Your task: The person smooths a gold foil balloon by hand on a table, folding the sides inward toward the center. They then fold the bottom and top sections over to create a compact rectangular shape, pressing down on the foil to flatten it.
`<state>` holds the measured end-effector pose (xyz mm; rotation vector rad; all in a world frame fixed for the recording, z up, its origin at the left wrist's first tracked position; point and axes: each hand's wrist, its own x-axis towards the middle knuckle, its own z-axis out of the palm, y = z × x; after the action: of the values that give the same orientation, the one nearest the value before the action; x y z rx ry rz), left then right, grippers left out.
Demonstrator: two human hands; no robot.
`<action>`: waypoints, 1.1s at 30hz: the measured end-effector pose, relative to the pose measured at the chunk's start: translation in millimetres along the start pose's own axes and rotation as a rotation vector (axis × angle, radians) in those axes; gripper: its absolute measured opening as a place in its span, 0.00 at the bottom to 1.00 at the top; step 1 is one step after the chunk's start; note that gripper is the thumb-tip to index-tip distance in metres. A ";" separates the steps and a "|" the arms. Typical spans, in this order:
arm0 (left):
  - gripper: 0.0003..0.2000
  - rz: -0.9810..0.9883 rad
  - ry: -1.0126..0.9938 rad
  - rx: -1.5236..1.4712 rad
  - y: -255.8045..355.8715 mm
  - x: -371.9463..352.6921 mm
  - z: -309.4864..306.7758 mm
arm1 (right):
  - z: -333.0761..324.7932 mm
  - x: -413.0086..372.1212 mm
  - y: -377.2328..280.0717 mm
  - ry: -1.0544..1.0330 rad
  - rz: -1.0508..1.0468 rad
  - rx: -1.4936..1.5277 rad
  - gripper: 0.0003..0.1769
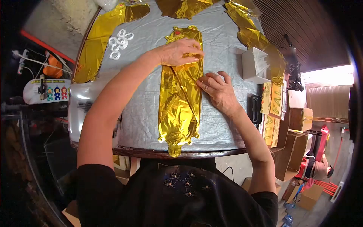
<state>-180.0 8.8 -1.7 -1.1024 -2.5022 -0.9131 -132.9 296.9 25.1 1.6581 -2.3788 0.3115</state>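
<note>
A long folded gold foil piece [179,109] lies lengthwise on the grey-covered table [140,125], its narrow tab hanging at the near edge. Across its upper part rests my left hand [179,53], palm down with the fingers apart, pressing on the foil. My right hand [217,90] is at the foil's right edge, fingers bent and spread, thumb and fingertips touching or very near that edge. Under my left palm part of the foil is hidden. A small red spot shows on the foil beyond my left hand.
White rings [121,43] lie at the upper left. More gold foil [94,45] lines the far and side edges. At the right are a white box [255,66] of clear strips, a black tray [255,109] and printed packets [268,113]. A person [321,170] is far right.
</note>
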 end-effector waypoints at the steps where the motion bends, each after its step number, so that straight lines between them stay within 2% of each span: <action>1: 0.15 -0.045 -0.011 -0.063 2.1 1.8 -6.4 | -1.1 0.2 0.1 -0.006 -0.005 0.019 0.25; 3: 0.16 -0.091 -0.023 -0.120 9.4 1.2 -20.9 | 0.8 -0.2 0.6 -0.001 0.002 0.035 0.24; 6: 0.16 -0.090 0.080 -0.025 28.8 -18.2 -43.7 | 2.7 0.3 1.2 0.019 -0.008 0.034 0.23; 12: 0.14 -0.097 -0.165 0.089 91.8 -107.2 -65.4 | 3.9 -0.4 3.5 0.039 -0.014 0.044 0.21; 14: 0.14 -0.113 -0.224 0.170 112.1 -116.1 -64.9 | 4.9 -0.2 3.9 0.055 -0.022 0.054 0.21; 18: 0.18 -0.024 -0.265 0.310 134.8 -103.5 -67.2 | 7.9 -1.0 3.1 0.067 -0.019 0.071 0.20; 20: 0.19 0.015 -0.269 0.330 135.4 -91.1 -63.3 | 7.9 0.1 4.0 0.070 -0.014 0.064 0.20; 22: 0.26 0.057 -0.241 0.350 128.5 -83.5 -53.0 | 7.8 -0.3 3.6 0.101 -0.020 0.093 0.21; 23: 0.26 0.063 -0.244 0.351 126.8 -80.6 -49.0 | 7.2 0.1 3.2 0.105 -0.016 0.090 0.21; 25: 0.30 -0.008 -0.184 0.266 125.0 -77.3 -40.0 | 6.3 -0.4 2.3 0.098 -0.008 0.090 0.20; 29: 0.31 -0.091 -0.136 0.136 120.6 -85.3 -26.5 | 8.5 -3.1 2.9 0.075 0.020 0.140 0.20; 33: 0.26 -0.117 -0.070 0.010 110.2 -93.1 -17.0 | 8.2 -4.1 5.3 0.112 0.033 0.227 0.21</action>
<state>-36.2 1.5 17.3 -1.0105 -2.6492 -0.9064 -137.0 299.9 15.8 1.6455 -2.3621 0.6851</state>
